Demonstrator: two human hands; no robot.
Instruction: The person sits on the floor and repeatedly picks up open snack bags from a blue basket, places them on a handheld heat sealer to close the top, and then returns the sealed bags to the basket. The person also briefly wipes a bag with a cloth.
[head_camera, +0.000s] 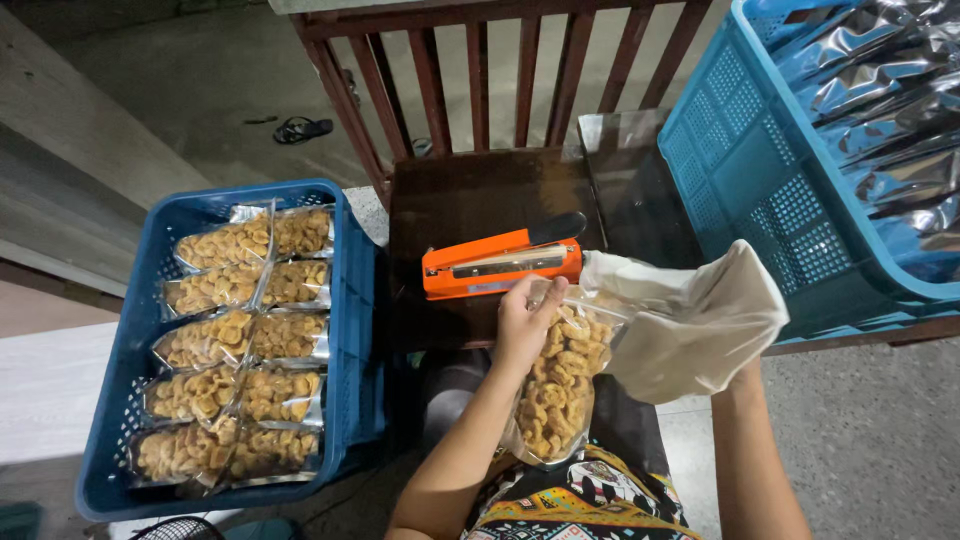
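My left hand (522, 325) grips the top of a clear pouch of golden ring-shaped snacks (560, 385), its upper edge lying at the jaw of an orange heat sealer (500, 265). My right hand is wrapped in a white cloth (690, 320) and reaches toward the sealer's right end; the hand itself is hidden under the cloth. The pouch hangs down over my lap.
A dark blue crate (120, 390) at the left holds several filled snack pouches (240, 340). A lighter blue crate (760, 180) at the upper right holds empty silver pouches (890, 110). The sealer sits on a dark wooden chair (470, 190) with a slatted back.
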